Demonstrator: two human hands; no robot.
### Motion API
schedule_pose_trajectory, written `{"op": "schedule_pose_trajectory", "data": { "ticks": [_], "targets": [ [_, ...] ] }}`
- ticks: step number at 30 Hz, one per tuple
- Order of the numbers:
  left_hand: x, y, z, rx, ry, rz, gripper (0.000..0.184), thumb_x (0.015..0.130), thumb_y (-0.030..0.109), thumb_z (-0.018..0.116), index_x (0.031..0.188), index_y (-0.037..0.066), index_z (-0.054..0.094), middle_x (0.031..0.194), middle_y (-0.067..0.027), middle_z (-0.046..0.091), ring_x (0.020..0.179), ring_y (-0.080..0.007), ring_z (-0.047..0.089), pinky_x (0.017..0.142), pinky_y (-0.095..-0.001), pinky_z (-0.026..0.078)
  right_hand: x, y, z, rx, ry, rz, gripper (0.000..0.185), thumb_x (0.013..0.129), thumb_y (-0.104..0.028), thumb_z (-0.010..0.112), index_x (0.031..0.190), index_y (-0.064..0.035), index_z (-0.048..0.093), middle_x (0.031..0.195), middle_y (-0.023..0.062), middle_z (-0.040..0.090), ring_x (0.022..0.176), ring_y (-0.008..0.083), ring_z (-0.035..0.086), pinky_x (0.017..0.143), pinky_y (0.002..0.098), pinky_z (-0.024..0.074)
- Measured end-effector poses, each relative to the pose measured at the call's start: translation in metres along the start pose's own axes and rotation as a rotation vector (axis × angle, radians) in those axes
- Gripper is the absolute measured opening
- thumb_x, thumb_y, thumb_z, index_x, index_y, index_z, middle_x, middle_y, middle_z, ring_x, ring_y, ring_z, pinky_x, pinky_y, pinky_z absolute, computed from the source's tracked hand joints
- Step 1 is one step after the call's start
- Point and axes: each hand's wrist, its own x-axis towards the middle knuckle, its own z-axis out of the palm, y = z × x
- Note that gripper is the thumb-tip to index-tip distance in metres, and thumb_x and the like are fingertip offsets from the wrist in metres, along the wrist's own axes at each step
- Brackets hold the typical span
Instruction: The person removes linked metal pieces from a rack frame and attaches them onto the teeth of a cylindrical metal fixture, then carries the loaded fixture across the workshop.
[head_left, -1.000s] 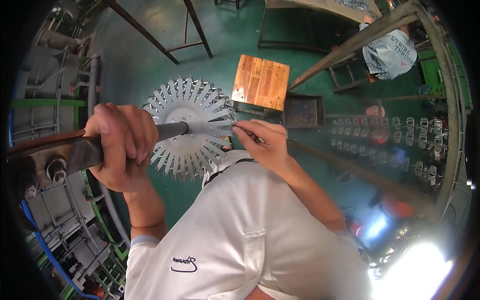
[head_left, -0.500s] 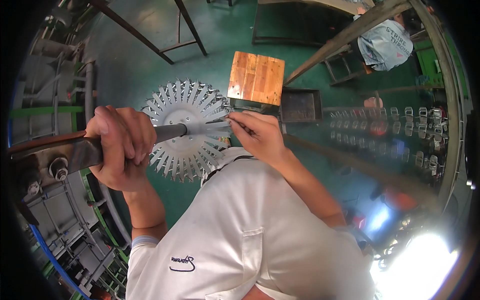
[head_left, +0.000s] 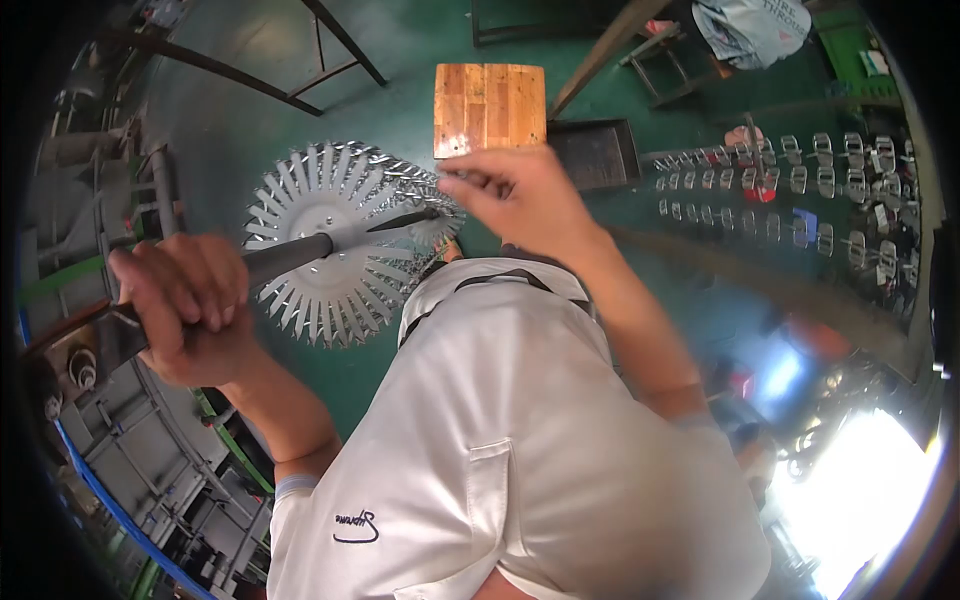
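Note:
A grey metal wheel [head_left: 350, 262] with many flat radial prongs and shiny metal pieces along its rim sits on a grey shaft [head_left: 290, 260]. The fingers of my left hand [head_left: 190, 305] curl round the shaft's near end, beside a brown metal bar [head_left: 85, 340]. To the right of the wheel is my right hand [head_left: 535, 200], thumb and fingers pinched together just off the rim. Whatever is between those fingertips is too small and blurred to name. A dark wedge-shaped gap shows among the prongs on the wheel's right side.
Beyond my right hand stands a wooden-topped stool [head_left: 490, 108], with a dark metal tray [head_left: 592, 153] beside it. Rows of metal buckle-like frames [head_left: 800, 180] hang at right. Another person's pale shirt [head_left: 752, 30] shows at upper right. Metal racks line the left.
My right hand has come off the prongs on the wheel's right side and risen, still pinched. My left hand stays curled at the shaft. The whole view has shifted.

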Motion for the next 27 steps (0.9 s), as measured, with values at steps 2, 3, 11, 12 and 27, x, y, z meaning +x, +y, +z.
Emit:
{"op": "schedule_pose_trajectory", "data": {
  "ticks": [2,3,11,12,27],
  "targets": [
    [0.001,0.002,-0.004,0.003,-0.018,-0.007,0.044,0.106,0.025,0.03,0.065,0.011,0.039,0.051,-0.0007,0.035,0.039,-0.0084,0.027,0.038,-0.0246,0.029,0.002,0.0,-0.02,0.004,0.09,0.037,0.019,0.086,-0.016,0.072,0.099,-0.0019,0.073,0.067,0.0066,0.066,0.055,0.0088,0.056,0.053,0.0252,0.046],
    [0.002,0.002,-0.006,0.001,-0.027,-0.01,0.044,0.106,0.025,0.031,0.065,0.011,0.039,0.05,-0.0005,0.035,0.039,-0.0084,0.026,0.038,-0.0245,0.029,0.002,0.001,-0.029,-0.011,0.154,0.036,0.018,0.086,-0.014,0.072,0.099,-0.0013,0.073,0.068,0.0035,0.065,0.056,0.006,0.053,0.053,0.023,0.0441],
    [0.003,0.005,-0.013,0.033,-0.037,-0.068,0.046,0.106,0.028,0.037,0.063,0.014,0.036,0.05,0.0013,0.031,0.042,-0.0088,0.027,0.041,-0.0244,0.028,-0.008,0.005,-0.092,0.01,0.502,0.034,0.017,0.088,-0.01,0.072,0.102,0.0005,0.073,0.077,0.0001,0.067,0.066,0.0045,0.058,0.058,0.018,0.0448],
    [0.004,0.006,-0.013,0.036,-0.028,-0.058,0.045,0.106,0.028,0.036,0.063,0.014,0.036,0.05,0.001,0.031,0.041,-0.0086,0.026,0.04,-0.0242,0.027,-0.011,0.005,-0.096,-0.002,0.513,0.038,0.017,0.088,-0.01,0.072,0.102,0.0005,0.073,0.077,0.0001,0.067,0.066,0.0046,0.058,0.058,0.018,0.0451],
    [0.005,-0.001,-0.026,0.127,0.112,-0.005,0.043,0.104,0.024,0.041,0.063,0.012,0.036,0.049,0.0004,0.032,0.037,-0.0085,0.026,0.035,-0.0229,0.026,-0.032,-0.006,-0.157,-0.115,1.04,-0.062,0.017,0.088,-0.01,0.073,0.1,0.0022,0.07,0.076,-0.0018,0.064,0.065,0.0027,0.053,0.057,0.0172,0.0427]
  ]
}}
